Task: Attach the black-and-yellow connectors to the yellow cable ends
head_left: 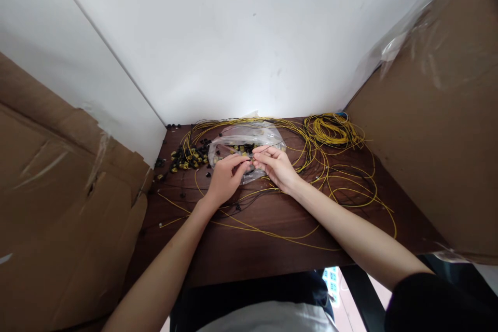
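Over a clear plastic bag [218, 144], my left hand [227, 176] and my right hand [277, 167] meet almost fingertip to fingertip. Thumb and forefinger of the left hand are pinched on a tiny dark piece, mostly hidden by the fingers. The right hand's fingers are closed too, on a thin black wire [275, 144] that seems to run out past its knuckles. Small yellow and black parts [245, 148] lie in the bag behind the fingertips. To the left of the bag is a pile of similar black and yellow pieces [190, 158].
Yellow and black wires [249, 120] loop around the bag on the brown table [249, 264]. A coiled yellow bundle [330, 129] sits at the back right. Loose wires [361, 202] spread to the right and front. Cardboard [58, 207] flanks the left, another cardboard panel [439, 114] the right, a white wall [249, 36] the back.
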Demonstrator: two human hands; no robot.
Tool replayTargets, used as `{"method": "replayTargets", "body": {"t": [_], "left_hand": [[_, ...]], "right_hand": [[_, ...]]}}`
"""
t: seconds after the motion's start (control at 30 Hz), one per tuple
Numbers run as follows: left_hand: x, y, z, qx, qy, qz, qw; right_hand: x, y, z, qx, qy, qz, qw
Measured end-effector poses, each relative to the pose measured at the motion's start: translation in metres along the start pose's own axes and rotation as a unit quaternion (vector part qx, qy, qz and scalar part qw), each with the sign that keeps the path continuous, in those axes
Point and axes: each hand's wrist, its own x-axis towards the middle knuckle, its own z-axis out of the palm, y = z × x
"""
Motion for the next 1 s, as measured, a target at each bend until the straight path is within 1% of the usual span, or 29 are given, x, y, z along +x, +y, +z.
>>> {"method": "replayTargets", "body": {"t": [0.13, 0.23, 0.37, 0.53, 0.7, 0.83, 1.0], "left_hand": [[0.0002, 0.0004, -0.0001, -0.002, -0.002, 0.002, 1.000], [0.0002, 0.0006, 0.0002, -0.002, -0.001, 0.002, 1.000], [0.0001, 0.0003, 0.0008, 0.004, -0.006, -0.002, 1.000], [0.0001, 0.0007, 0.0006, -0.001, -0.009, 0.000, 1.000], [0.0000, 0.0009, 0.0008, 0.003, -0.008, 0.003, 1.000], [0.0002, -0.0001, 0.0015, 0.004, 0.001, 0.006, 1.000], [0.0006, -0.0003, 0.0010, 0.006, -0.005, 0.006, 1.000]], "right_hand": [[-0.0018, -0.0006, 0.0021, -0.013, -0.017, -0.004, 1.000], [-0.0025, -0.0005, 0.0027, -0.016, -0.018, -0.009, 1.000], [-0.0019, -0.0003, 0.0021, -0.012, -0.003, -0.010, 1.000], [-0.0006, -0.0002, 0.0011, 0.020, 0.018, -0.004, 1.000], [-0.0011, 0.0001, 0.0009, 0.037, 0.033, -0.015, 0.999], [-0.0015, 0.0010, 0.0009, -0.007, 0.014, -0.026, 1.000], [-0.0026, 0.0030, 0.0019, -0.114, -0.025, -0.066, 0.991]]}}
